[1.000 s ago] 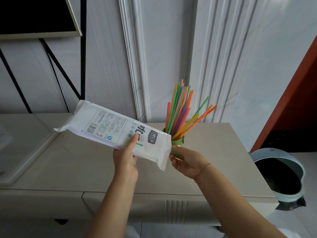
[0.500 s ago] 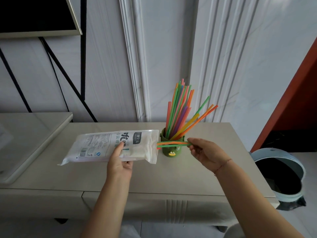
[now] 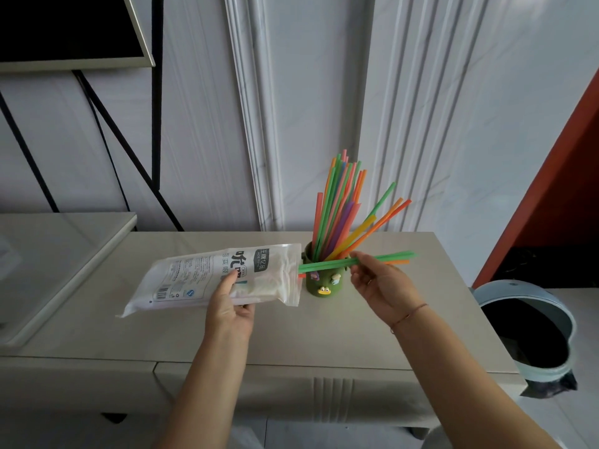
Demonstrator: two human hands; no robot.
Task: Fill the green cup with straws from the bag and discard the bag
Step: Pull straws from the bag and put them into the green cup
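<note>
- Right hand (image 3: 377, 280) pinches thin green & orange straws (image 3: 327, 264), held flat.
- Left hand (image 3: 231, 307) grips crinkly white plastic bag (image 3: 207, 277), mouth by green cup (image 3: 322, 281).

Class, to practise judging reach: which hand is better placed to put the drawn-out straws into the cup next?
Right. The right hand pinches the straws, which lie level right in front of the cup. The left hand is occupied holding the bag.
</note>
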